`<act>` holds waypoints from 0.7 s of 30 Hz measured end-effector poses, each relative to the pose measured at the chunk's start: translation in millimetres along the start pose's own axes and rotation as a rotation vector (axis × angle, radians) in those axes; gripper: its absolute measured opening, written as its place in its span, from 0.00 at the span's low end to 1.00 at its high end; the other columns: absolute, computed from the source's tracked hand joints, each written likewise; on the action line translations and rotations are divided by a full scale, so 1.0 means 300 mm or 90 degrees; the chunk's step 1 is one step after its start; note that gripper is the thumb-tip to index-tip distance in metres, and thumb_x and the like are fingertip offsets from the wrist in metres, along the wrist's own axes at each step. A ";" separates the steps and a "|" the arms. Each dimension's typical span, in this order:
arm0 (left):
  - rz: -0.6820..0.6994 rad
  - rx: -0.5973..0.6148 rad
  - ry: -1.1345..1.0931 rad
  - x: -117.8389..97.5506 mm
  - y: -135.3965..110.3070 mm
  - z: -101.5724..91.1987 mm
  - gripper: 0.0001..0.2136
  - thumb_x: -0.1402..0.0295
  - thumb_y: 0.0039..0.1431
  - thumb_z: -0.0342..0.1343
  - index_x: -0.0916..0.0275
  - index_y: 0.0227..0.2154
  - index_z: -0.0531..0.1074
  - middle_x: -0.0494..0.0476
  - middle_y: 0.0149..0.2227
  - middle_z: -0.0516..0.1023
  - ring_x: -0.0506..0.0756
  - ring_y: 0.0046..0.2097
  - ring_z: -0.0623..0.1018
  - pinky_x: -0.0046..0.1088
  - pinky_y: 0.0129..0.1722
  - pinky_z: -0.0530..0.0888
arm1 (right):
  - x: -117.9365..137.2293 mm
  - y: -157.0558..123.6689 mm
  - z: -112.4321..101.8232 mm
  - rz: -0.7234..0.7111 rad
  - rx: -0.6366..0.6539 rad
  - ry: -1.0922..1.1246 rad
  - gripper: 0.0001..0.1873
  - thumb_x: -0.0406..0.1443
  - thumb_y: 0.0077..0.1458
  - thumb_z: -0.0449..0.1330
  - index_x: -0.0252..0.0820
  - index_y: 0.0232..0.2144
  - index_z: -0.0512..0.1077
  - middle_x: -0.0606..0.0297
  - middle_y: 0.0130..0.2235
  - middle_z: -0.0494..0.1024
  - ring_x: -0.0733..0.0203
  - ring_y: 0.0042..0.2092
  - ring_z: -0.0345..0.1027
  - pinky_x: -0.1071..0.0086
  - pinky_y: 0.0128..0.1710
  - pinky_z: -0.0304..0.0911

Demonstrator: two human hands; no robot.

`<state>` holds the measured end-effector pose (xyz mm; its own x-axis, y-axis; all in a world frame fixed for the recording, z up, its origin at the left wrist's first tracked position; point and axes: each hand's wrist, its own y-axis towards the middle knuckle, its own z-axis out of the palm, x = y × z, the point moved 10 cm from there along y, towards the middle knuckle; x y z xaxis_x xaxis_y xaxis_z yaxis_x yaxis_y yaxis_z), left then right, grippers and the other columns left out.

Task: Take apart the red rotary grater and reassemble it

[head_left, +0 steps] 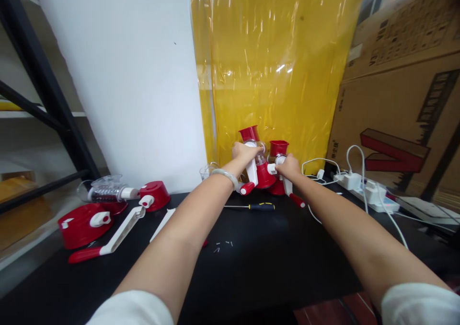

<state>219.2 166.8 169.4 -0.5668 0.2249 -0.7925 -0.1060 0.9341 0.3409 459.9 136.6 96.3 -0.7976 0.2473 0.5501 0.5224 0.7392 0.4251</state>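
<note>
Just above the middle of the frame, the left hand (pixel 245 152) is closed over the top of a tilted grater (pixel 266 175), gripping it below its red hopper. A pale bracelet (pixel 225 174) sits on that wrist. Immediately to the right, the right hand (pixel 288 168) is curled around the white crank hub of a second grater (pixel 278 147), which stands upright and touches the first. Both graters rest on the black table (pixel 269 267), at its far edge against a yellow sheet (pixel 273 66).

Just below the hands lies a screwdriver (pixel 257 206), and lower still a few small screws (pixel 223 244). At the left of the frame lie loose parts: a clear drum (pixel 106 190), a red base (pixel 81 224) and a white crank (pixel 118 231). At the right edge sits a power strip (pixel 362 183) with white cables, in front of a cardboard box (pixel 406 99).
</note>
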 end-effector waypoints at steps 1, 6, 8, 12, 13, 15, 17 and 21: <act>0.002 -0.002 0.000 -0.003 0.002 0.006 0.40 0.50 0.31 0.70 0.68 0.46 0.66 0.74 0.48 0.75 0.68 0.50 0.75 0.36 0.41 0.73 | -0.014 0.008 -0.009 -0.005 -0.012 0.000 0.33 0.45 0.42 0.67 0.29 0.46 0.65 0.43 0.44 0.76 0.43 0.46 0.73 0.62 0.41 0.68; 0.013 -0.025 0.024 -0.016 -0.006 0.052 0.41 0.54 0.32 0.71 0.69 0.50 0.63 0.76 0.52 0.71 0.67 0.53 0.74 0.36 0.45 0.72 | -0.111 0.056 -0.053 -0.012 -0.063 -0.023 0.33 0.47 0.42 0.67 0.31 0.45 0.66 0.43 0.44 0.76 0.44 0.46 0.73 0.60 0.41 0.68; 0.007 -0.026 0.027 -0.010 -0.016 0.097 0.40 0.55 0.33 0.71 0.67 0.49 0.62 0.74 0.52 0.70 0.66 0.53 0.73 0.36 0.46 0.72 | -0.150 0.071 -0.065 0.003 -0.068 -0.027 0.32 0.47 0.42 0.67 0.32 0.45 0.66 0.44 0.43 0.77 0.44 0.45 0.73 0.60 0.40 0.68; -0.004 -0.035 0.039 0.004 -0.043 0.207 0.39 0.56 0.34 0.71 0.65 0.48 0.61 0.73 0.52 0.69 0.66 0.52 0.74 0.35 0.44 0.73 | -0.197 0.089 -0.081 0.023 -0.074 -0.024 0.33 0.47 0.41 0.67 0.32 0.45 0.66 0.44 0.42 0.77 0.44 0.45 0.73 0.60 0.39 0.68; -0.007 -0.039 0.041 0.006 -0.051 0.234 0.38 0.56 0.34 0.71 0.65 0.48 0.61 0.72 0.52 0.68 0.66 0.50 0.75 0.35 0.43 0.74 | -0.199 0.093 -0.084 0.016 -0.075 -0.022 0.33 0.47 0.41 0.67 0.32 0.46 0.66 0.44 0.43 0.77 0.44 0.45 0.73 0.60 0.40 0.68; -0.014 -0.045 0.041 0.006 -0.069 0.285 0.38 0.57 0.35 0.71 0.64 0.48 0.60 0.71 0.53 0.67 0.65 0.48 0.77 0.35 0.41 0.74 | -0.199 0.103 -0.087 -0.001 -0.076 -0.020 0.33 0.46 0.41 0.67 0.32 0.46 0.66 0.44 0.43 0.77 0.44 0.46 0.73 0.61 0.41 0.67; -0.026 -0.051 0.038 0.003 -0.090 0.329 0.36 0.58 0.36 0.71 0.63 0.47 0.59 0.70 0.52 0.66 0.64 0.45 0.78 0.35 0.40 0.75 | -0.209 0.116 -0.089 -0.002 -0.079 -0.022 0.33 0.45 0.42 0.67 0.32 0.46 0.66 0.44 0.44 0.77 0.45 0.46 0.72 0.61 0.42 0.67; -0.054 -0.063 0.023 -0.006 -0.137 0.402 0.35 0.58 0.38 0.70 0.63 0.46 0.59 0.68 0.51 0.66 0.63 0.41 0.79 0.36 0.37 0.76 | -0.244 0.143 -0.086 0.009 -0.077 -0.020 0.32 0.45 0.42 0.67 0.33 0.46 0.66 0.45 0.43 0.77 0.45 0.47 0.72 0.62 0.42 0.67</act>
<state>323.1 161.4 95.9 -0.5810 0.1343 -0.8027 -0.2336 0.9172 0.3226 548.4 134.0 92.8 -0.7977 0.2784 0.5350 0.5650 0.6551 0.5017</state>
